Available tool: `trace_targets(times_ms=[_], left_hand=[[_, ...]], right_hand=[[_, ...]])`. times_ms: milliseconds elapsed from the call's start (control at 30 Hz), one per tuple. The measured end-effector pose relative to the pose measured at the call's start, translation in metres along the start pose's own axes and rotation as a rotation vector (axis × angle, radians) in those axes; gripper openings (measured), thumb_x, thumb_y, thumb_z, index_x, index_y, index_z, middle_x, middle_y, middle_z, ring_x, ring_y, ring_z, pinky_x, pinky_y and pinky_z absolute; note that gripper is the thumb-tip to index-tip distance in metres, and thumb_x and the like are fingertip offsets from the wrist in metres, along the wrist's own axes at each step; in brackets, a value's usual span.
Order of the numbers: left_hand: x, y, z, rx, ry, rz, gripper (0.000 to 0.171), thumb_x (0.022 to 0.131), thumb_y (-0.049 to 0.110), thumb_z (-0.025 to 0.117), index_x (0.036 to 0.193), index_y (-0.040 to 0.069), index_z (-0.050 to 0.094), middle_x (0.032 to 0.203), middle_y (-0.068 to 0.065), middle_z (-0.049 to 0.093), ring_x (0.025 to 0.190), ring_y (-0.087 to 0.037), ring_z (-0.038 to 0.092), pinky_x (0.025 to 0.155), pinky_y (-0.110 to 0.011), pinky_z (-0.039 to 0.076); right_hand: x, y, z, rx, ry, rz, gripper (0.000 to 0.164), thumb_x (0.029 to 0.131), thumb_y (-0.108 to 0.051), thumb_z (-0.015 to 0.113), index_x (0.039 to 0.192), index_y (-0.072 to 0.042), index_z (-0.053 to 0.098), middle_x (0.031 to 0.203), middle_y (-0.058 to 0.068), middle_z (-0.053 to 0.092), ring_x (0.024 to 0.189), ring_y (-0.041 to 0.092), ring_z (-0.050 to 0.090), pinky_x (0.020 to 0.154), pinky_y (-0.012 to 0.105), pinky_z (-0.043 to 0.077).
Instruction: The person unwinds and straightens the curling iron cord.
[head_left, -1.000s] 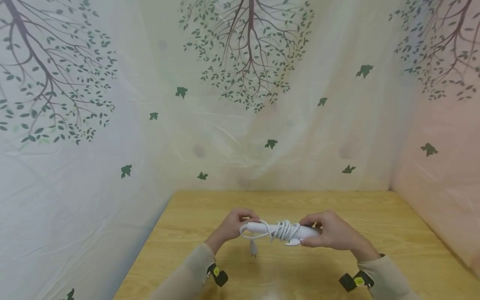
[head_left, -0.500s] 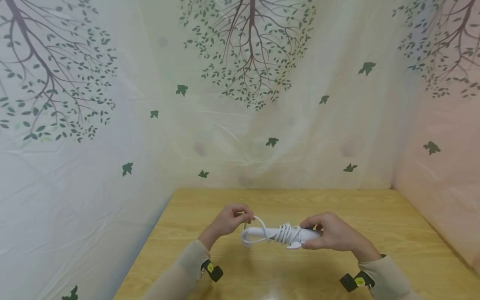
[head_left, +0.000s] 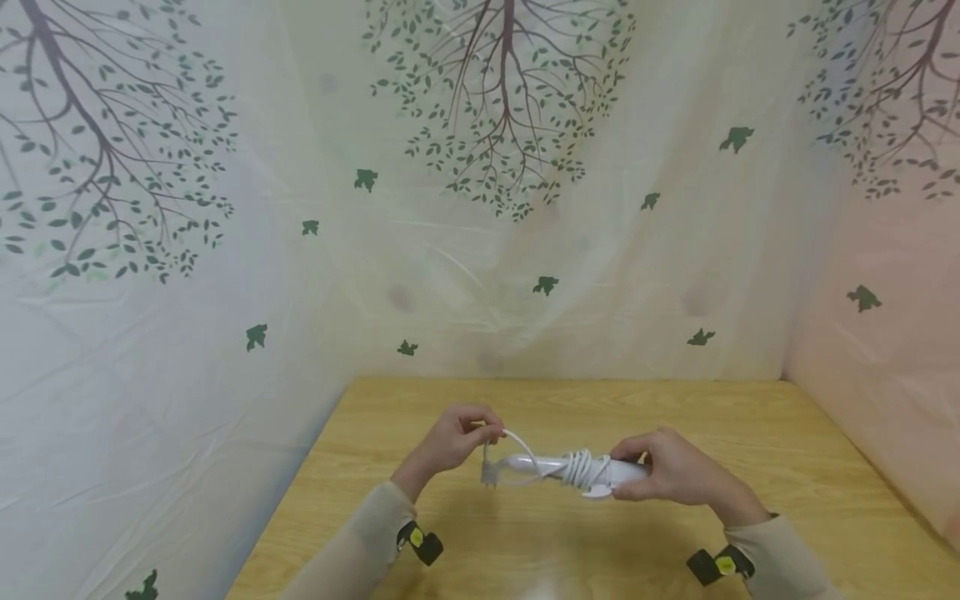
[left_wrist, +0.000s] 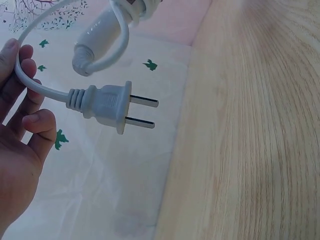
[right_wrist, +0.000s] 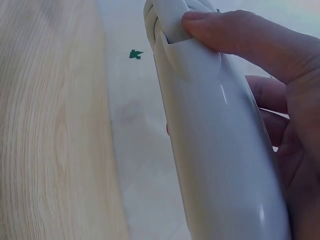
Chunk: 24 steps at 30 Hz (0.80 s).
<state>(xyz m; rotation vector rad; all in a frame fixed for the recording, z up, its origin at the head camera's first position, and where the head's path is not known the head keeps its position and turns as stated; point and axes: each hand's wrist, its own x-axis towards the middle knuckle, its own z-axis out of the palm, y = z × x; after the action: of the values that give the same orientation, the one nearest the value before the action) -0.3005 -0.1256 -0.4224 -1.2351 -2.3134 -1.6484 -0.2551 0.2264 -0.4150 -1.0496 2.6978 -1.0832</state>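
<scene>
Appliance point(right_wrist: 215, 130), white, long-bodied, held above the desk point(head_left: 570, 550), lying close to level in the head view. Right hand point(head_left: 675, 471) carries it: fingers wrapped behind the body, thumb along the near face, its tip by the wound section. Left hand point(head_left: 453, 437) narrow, pinching the cord point(left_wrist: 52, 93) between thumb and fingertips, a short way back from the plug point(left_wrist: 107, 105). The plug hangs free under that pinch, its two prongs point(left_wrist: 142, 101) bare and clear of the wood.

Handling, my judgement: body stiff and fairly light, one hand enough. Shell glossy, likely slippery; I'd keep the thumb opposed to the fingers on the thick end rather than trust a fingertip hold. Cord soft but springy, it bows into a loop off the tail collar point(left_wrist: 84, 62) and would probably push back if let go. Coils point(head_left: 579, 469) sit round the middle, some crossing, so a hard pull could tighten them or twist the body in my right grip.

Best hold on the cord: just behind the plug's ribbed sleeve. I'd spare the prongs and avoid bending sharply at the collar, the likeliest weak spot.
</scene>
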Motion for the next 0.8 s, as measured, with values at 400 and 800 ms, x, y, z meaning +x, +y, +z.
trace_targets(times_ms=[400,800], left_hand=[[-0.007,-0.008,0.001,-0.06,-0.048,0.04,0.012,0.096,0.003,0.058,0.09,-0.003,0.067,0.082,-0.026,0.06,0.075,-0.006,0.057,0.066,-0.035,0.057],[-0.016,-0.01,0.003,-0.051,-0.06,-0.018,0.012,0.095,0.001,0.057,0.091,-0.001,0.068,0.084,-0.019,0.064,0.077,-0.006,0.059,0.068,-0.05,0.057]], right_hand=[[0.001,0.008,-0.002,-0.1,0.046,0.106,0.041,0.079,-0.041,0.079,0.104,-0.01,0.071,0.095,-0.004,0.07,0.074,0.001,0.056,0.059,0.02,0.048],[0.003,0.013,-0.01,-0.171,0.173,0.188,0.043,0.076,-0.044,0.081,0.103,-0.011,0.072,0.092,-0.004,0.07,0.073,0.002,0.056,0.059,0.021,0.048]])
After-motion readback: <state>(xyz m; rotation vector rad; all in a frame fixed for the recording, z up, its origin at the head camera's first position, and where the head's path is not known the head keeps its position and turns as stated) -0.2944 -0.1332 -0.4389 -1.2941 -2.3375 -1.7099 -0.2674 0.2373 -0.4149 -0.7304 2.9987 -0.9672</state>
